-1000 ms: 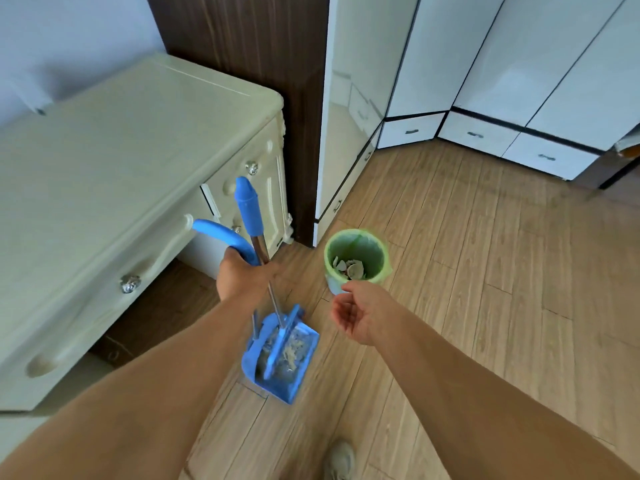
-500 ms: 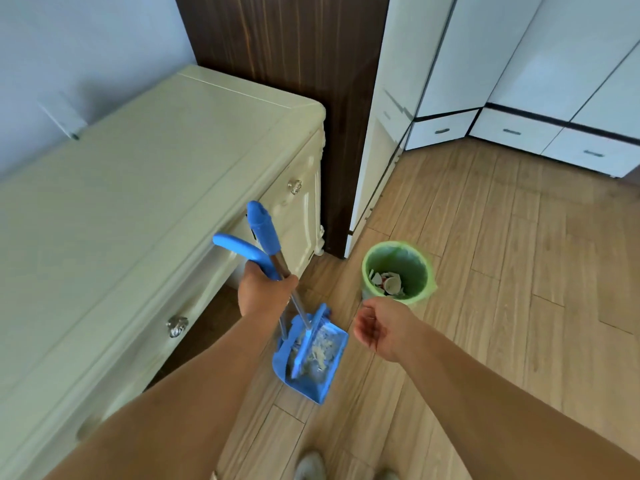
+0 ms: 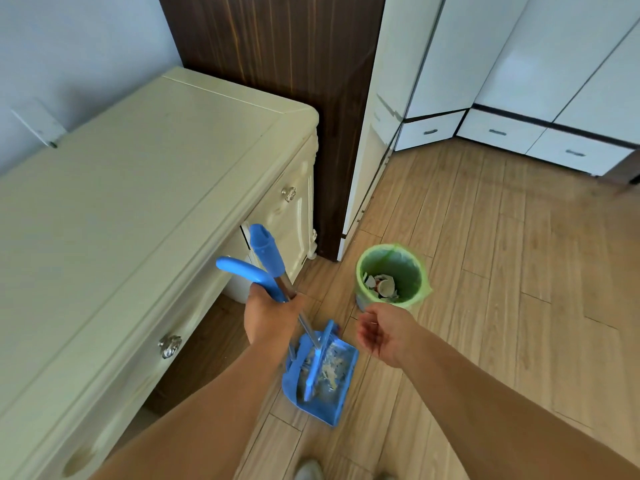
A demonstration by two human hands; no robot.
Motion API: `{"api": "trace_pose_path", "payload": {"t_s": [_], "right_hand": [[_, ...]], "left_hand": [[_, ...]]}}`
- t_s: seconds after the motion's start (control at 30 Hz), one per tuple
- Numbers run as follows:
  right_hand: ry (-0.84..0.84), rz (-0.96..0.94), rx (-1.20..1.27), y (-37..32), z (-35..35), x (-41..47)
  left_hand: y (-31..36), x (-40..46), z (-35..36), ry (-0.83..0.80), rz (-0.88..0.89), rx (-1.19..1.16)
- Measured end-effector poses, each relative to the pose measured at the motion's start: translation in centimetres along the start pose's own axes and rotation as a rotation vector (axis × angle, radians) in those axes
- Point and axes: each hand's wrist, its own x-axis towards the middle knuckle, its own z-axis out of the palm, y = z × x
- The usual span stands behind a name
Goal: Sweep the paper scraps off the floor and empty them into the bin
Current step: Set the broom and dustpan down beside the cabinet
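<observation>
A blue dustpan (image 3: 320, 372) sits low in the middle of the frame, holding pale paper scraps (image 3: 331, 363), with a blue broom (image 3: 266, 251) standing in it, both long handles rising up and to the left. Just to its upper right stands a small round bin (image 3: 391, 275) lined with a green bag, upright, more scraps lying at its bottom.

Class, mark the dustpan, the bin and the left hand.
dustpan (image 3: 337, 401): head view, on its blue side wall.
bin (image 3: 407, 271): head view, on the green liner's inner wall.
left hand (image 3: 268, 318): head view, on its back.
</observation>
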Motion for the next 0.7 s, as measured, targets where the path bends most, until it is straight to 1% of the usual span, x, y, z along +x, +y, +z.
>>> {"api": "trace_pose_path", "payload": {"t_s": [0.2,0.37,0.5,0.6,0.7], "right_hand": [[0.02,0.028,-0.007,0.6,-0.4,0.4],[0.039,0.032,0.009,1.3,-1.0,0.7],[0.041,0.024,0.035,1.6,-1.8,1.1],[0.041,0.016,0.032,1.5,-2.3,1.4],[0.038,0.021,0.029,1.4,-2.9,1.8]], "left_hand": [[-0.3,-0.4,0.2,-0.002,0.026,-0.003],[-1.3,-0.4,0.3,-0.011,0.063,0.08],[-3.0,-0.4,0.6,-0.031,0.054,0.112],[-4.5,-0.3,1.3,-0.046,0.01,0.147],[-5.4,-0.4,2.2,-0.018,-0.124,0.228]]}}
